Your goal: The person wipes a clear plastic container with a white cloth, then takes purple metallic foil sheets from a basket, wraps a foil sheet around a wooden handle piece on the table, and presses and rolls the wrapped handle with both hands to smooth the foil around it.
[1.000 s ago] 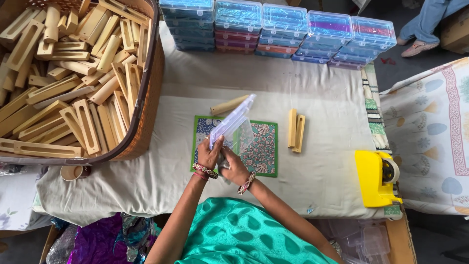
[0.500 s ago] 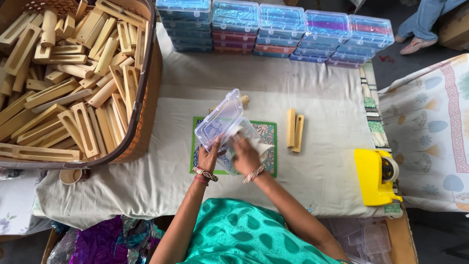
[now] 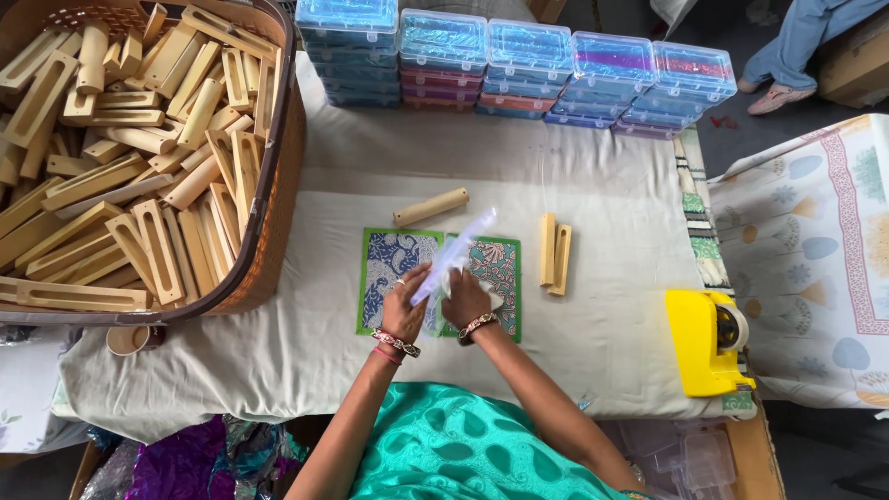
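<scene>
The clear plastic case (image 3: 454, 255) is motion-blurred, so its contents and any latch cannot be made out; its lower end is hidden behind the hands. It is seen edge-on, long axis running from 7 o'clock up to 1 o'clock, upper end free. It sits above two patterned mats (image 3: 394, 278) at table centre. The left hand (image 3: 405, 310) clamps its lower edge; the right hand (image 3: 466, 298) presses a white cloth (image 3: 491, 298) against it, fingers closed. A wooden cylinder (image 3: 431, 207) lies at 12 o'clock, two wooden bars (image 3: 555, 257) at 3 o'clock. The basket (image 3: 269, 250) at 10 o'clock is cut off.
</scene>
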